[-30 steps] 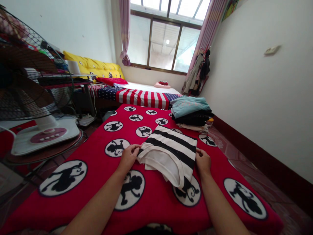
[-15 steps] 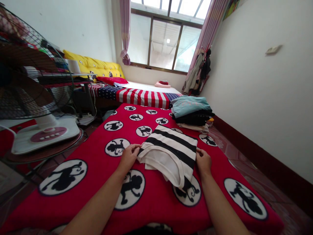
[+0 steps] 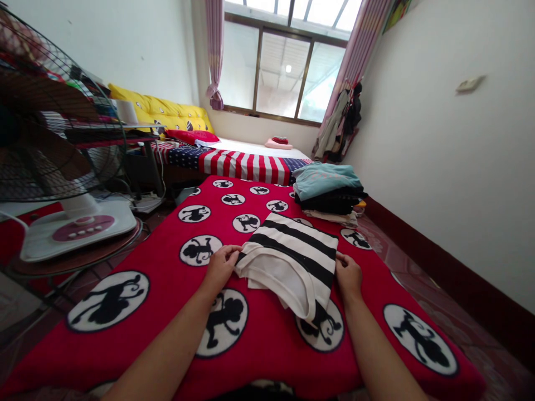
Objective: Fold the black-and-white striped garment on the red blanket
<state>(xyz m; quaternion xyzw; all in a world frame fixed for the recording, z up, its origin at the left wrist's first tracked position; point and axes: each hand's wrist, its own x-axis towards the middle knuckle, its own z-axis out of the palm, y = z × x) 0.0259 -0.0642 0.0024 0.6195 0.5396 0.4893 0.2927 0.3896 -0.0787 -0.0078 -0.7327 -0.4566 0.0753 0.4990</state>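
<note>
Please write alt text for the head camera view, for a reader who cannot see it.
Two bare hands, left hand and right hand, grip opposite sides of a folded black-and-white striped shirt on a red monkey-print blanket.

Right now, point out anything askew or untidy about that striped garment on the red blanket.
The striped garment is folded unevenly: its white collar end sags past the folded edge toward the camera. The left hand and right hand grip its sides. The stack of folded clothes looks neat.

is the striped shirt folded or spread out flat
Folded: the striped shirt lies doubled into a compact rectangle on the red blanket, both hands pinching its side edges.
</note>
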